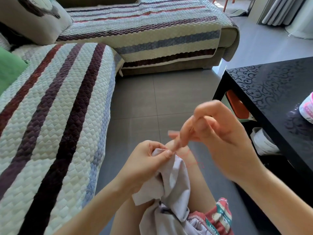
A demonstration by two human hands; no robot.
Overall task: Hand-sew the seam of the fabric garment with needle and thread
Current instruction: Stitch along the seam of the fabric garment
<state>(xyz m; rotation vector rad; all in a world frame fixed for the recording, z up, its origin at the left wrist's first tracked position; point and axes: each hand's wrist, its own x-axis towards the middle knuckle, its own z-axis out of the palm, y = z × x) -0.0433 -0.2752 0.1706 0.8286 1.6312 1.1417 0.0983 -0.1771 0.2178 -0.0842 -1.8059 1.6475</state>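
Left hand (147,160) pinches fabric (171,180) edge; right hand (220,133) curled, seemingly pinching thread (194,162); I'd pull slack through steadily, seam held taut.

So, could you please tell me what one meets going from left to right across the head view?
Green cushion, striped sofa cover, left hand pinching the grey fabric, right hand, black table, pink-and-white object at the edge.

A home living room: striped-covered sofa (138,31), black coffee table (271,85), tiled floor (152,99)
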